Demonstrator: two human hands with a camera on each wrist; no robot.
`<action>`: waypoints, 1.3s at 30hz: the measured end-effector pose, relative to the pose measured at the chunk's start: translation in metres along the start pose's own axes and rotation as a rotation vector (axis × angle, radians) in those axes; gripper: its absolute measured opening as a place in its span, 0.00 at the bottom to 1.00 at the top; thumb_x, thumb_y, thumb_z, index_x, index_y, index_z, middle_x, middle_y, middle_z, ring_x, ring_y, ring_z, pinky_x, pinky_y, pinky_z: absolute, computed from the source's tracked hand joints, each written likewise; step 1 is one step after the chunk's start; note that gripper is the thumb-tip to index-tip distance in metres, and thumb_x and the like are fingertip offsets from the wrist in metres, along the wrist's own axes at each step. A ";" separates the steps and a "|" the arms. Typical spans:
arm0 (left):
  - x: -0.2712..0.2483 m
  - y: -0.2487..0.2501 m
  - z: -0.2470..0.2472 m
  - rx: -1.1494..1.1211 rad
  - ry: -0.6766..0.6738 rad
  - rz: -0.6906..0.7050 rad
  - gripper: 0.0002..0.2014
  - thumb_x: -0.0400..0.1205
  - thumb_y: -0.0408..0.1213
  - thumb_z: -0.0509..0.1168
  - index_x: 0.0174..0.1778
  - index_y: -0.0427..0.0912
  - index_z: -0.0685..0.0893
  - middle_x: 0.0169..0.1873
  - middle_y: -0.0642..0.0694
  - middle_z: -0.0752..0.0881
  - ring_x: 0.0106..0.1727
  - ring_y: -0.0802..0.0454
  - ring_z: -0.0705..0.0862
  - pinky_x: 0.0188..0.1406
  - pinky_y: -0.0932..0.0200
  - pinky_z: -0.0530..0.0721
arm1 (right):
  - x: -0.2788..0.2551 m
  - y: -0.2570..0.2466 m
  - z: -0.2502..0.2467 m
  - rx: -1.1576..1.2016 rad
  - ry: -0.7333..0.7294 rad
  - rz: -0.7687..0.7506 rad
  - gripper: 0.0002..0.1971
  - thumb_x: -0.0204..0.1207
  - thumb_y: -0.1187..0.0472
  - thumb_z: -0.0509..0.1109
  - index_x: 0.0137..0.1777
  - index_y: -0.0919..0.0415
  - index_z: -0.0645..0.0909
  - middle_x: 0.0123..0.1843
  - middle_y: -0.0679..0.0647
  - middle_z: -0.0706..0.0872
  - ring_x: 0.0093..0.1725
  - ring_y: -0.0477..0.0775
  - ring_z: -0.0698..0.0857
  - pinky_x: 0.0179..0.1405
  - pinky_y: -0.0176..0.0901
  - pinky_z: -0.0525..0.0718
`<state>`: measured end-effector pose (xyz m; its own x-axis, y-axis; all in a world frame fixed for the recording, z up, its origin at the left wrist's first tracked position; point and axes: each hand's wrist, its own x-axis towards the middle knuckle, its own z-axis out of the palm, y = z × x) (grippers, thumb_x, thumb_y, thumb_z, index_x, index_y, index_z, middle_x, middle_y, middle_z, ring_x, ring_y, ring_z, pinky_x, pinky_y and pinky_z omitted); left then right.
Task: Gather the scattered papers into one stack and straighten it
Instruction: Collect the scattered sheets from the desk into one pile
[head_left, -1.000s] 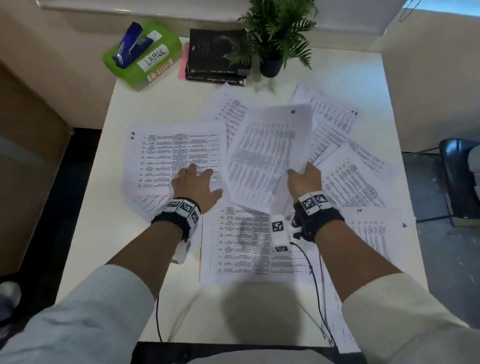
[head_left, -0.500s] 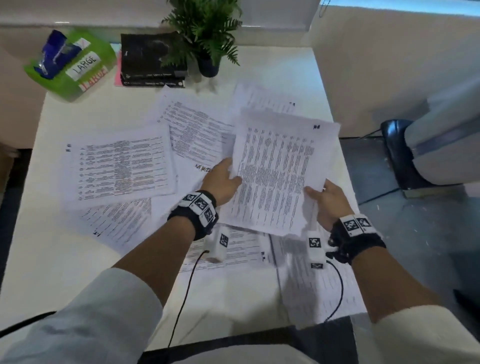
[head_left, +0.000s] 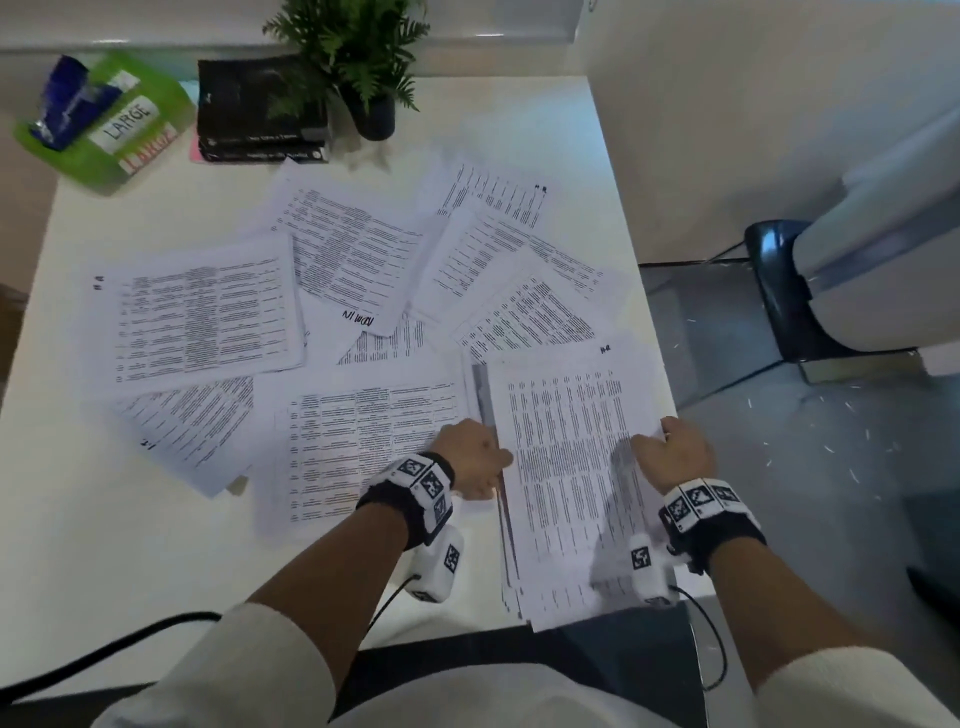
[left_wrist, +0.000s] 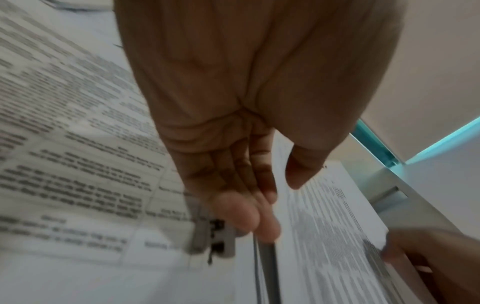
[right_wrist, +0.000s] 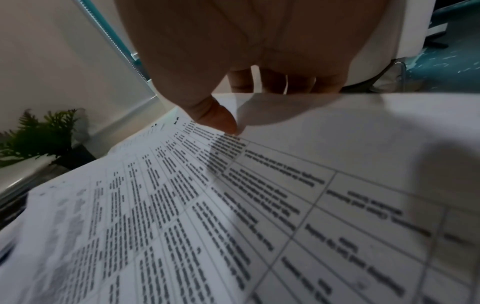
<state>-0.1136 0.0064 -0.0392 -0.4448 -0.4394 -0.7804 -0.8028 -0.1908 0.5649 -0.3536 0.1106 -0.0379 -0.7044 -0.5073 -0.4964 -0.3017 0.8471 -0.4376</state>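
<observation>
A stack of printed papers (head_left: 566, 467) lies at the table's front right corner, overhanging the front edge. My right hand (head_left: 672, 452) pinches its right edge, thumb on top (right_wrist: 223, 119) and fingers underneath. My left hand (head_left: 470, 457) rests against the stack's left edge with its fingers (left_wrist: 259, 216) straight along it and the thumb over the top sheet. Several loose sheets remain spread over the white table (head_left: 130, 545): one at the left (head_left: 202, 312), one in the middle (head_left: 353, 254), one beside my left hand (head_left: 363, 441), others at the back right (head_left: 493, 197).
At the back stand a green box labelled LARGE (head_left: 104, 124), black books (head_left: 260, 109) and a potted plant (head_left: 363, 62). The table's right edge runs close beside the stack. A dark chair base (head_left: 779, 291) is on the floor to the right. A black cable (head_left: 104, 654) hangs at the front.
The sheets that were lifted in mid-air have come down to the front right corner. My left hand has left the left-hand sheet and come across to the stack's left edge.
</observation>
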 end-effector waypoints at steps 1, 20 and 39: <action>-0.001 -0.002 -0.007 -0.059 0.070 -0.014 0.16 0.82 0.40 0.64 0.40 0.29 0.88 0.36 0.38 0.92 0.38 0.43 0.93 0.43 0.51 0.93 | -0.002 -0.001 0.002 0.000 0.010 0.003 0.14 0.72 0.59 0.70 0.51 0.70 0.83 0.49 0.66 0.89 0.42 0.65 0.84 0.44 0.48 0.83; -0.049 -0.168 -0.205 -0.620 0.935 -0.420 0.13 0.77 0.40 0.69 0.36 0.39 0.72 0.57 0.28 0.85 0.60 0.30 0.84 0.58 0.45 0.84 | -0.062 -0.157 0.138 -0.168 -0.097 -0.683 0.12 0.77 0.55 0.72 0.57 0.59 0.82 0.56 0.58 0.77 0.60 0.61 0.76 0.59 0.53 0.75; -0.047 -0.248 -0.292 -0.320 1.020 -0.559 0.35 0.81 0.43 0.65 0.84 0.49 0.59 0.76 0.37 0.73 0.76 0.31 0.68 0.73 0.36 0.66 | -0.093 -0.316 0.263 -0.242 -0.501 -0.498 0.34 0.79 0.44 0.69 0.82 0.58 0.65 0.73 0.56 0.81 0.72 0.59 0.78 0.65 0.46 0.73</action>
<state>0.2219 -0.1820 -0.0645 0.5669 -0.6905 -0.4491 -0.5856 -0.7213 0.3699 -0.0241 -0.1515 -0.0510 -0.0884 -0.8025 -0.5901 -0.6820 0.4805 -0.5514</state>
